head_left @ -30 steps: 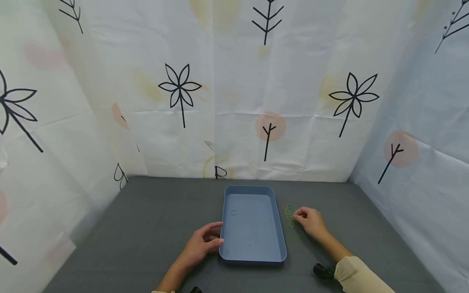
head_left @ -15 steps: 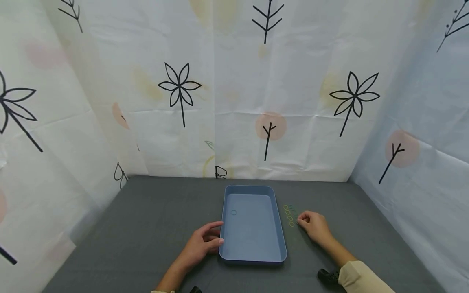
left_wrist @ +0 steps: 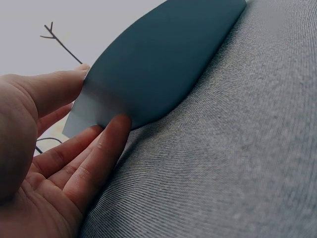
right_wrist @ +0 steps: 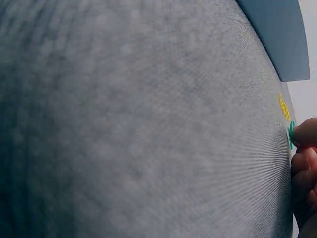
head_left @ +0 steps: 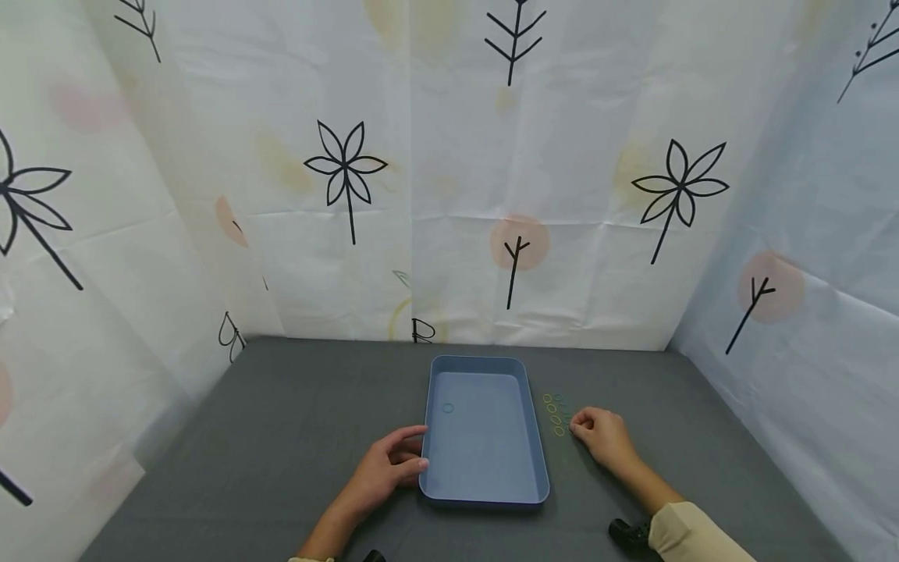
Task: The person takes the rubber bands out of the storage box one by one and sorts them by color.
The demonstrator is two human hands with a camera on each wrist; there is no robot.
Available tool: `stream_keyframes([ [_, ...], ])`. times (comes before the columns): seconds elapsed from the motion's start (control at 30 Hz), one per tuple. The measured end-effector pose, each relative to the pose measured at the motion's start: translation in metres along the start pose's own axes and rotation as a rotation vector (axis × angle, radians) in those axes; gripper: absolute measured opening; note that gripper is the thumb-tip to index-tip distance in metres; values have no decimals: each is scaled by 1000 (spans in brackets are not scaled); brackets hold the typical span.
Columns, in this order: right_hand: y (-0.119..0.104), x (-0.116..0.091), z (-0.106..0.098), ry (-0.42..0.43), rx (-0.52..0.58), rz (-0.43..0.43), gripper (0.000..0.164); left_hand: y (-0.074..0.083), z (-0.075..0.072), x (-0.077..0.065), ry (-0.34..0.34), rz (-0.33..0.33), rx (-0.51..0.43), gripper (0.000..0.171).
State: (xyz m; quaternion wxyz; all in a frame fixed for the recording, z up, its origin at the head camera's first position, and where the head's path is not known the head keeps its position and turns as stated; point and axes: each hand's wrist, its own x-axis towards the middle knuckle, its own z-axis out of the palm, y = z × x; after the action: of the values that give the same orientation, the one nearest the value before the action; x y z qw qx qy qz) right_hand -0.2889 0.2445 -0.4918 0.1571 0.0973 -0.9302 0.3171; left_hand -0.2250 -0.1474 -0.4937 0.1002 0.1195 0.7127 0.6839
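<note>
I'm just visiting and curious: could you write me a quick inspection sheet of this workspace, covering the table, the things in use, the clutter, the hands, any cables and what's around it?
Surface: grey cloth-covered table, flat.
Things in use: blue tray at centre, lying flat, with one small ring inside; a cluster of small yellow and green rings on the cloth just right of the tray.
Clutter: nothing seen.
Hands: left hand rests against the tray's left edge, fingers straight along it; right hand has curled fingers at the ring cluster, fingertips on a green ring.
Cables: nothing seen; a dark wrist-worn device shows at the right sleeve.
Surroundings: white sheets printed with black flowers and twigs wall in three sides.
</note>
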Motion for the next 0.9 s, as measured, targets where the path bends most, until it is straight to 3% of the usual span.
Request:
stream_keyframes([
  [0.9,-2,1,-4,-48,5,65,7,-1,0,0,4,7,0,56],
])
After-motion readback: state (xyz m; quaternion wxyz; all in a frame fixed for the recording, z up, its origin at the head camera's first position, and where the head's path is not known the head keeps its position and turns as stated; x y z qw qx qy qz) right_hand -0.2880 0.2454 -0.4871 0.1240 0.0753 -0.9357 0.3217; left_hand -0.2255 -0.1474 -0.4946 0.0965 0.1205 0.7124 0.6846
